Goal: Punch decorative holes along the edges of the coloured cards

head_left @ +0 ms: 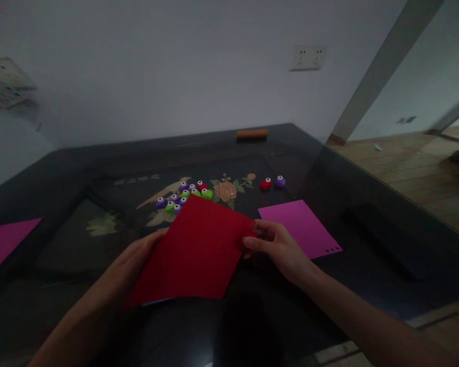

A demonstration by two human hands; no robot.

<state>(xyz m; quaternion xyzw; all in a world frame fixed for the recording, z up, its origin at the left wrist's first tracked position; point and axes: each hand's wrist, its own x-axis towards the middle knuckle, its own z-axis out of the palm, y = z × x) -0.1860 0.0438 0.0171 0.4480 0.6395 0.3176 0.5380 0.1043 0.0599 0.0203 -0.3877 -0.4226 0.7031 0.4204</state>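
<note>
A red sheet of paper (pixel 199 250) is held up, tilted, between my two hands. My left hand (pixel 143 250) grips its left side, with the fingers hidden behind the paper. At the right corner, my right hand (pixel 270 242) is closed on a small red craft punch (pixel 251 229), mostly covered by the fingers and set against the paper's edge. Beneath the sheet, a strip of blue paper (pixel 158 302) shows. Beyond it stands a cluster of purple, green and red craft punches (pixel 183 196) with white round tops.
Right of my hands lies a pink sheet (pixel 300 224) with small holes at one corner. A red punch (pixel 265 184) and a purple punch (pixel 280 181) stand behind it. Another pink sheet (pixel 7 242) is at far left. An orange-brown roll (pixel 252 134) lies near the wall.
</note>
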